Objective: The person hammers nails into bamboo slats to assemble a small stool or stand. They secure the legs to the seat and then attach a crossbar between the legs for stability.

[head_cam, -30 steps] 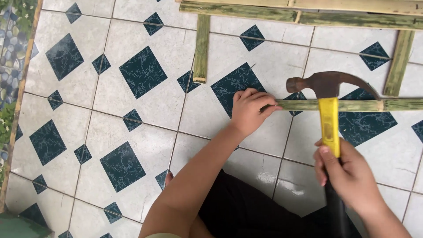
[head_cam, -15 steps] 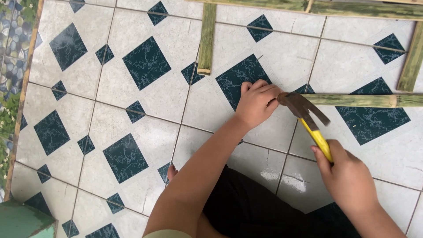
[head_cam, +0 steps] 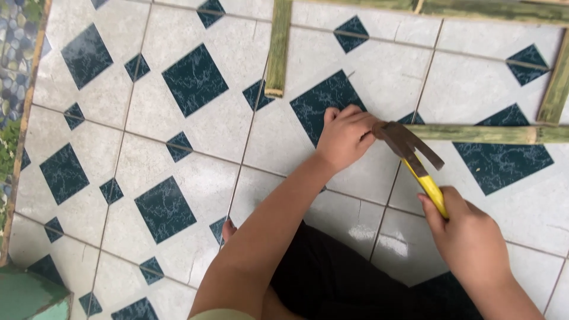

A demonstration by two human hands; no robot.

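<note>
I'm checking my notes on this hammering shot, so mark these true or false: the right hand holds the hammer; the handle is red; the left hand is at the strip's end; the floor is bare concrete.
1. The right hand holds the hammer: true.
2. Its handle is red: false, it is yellow.
3. The left hand rests at the end of the horizontal bamboo strip: true.
4. The floor is bare concrete: false, it is tiled white with dark diamonds.

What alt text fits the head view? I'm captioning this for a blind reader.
A right hand swings a yellow-handled claw hammer at the end of a green bamboo strip, which the left hand steadies on a white tiled floor with dark diamonds. More bamboo strips lie nearby.
</note>
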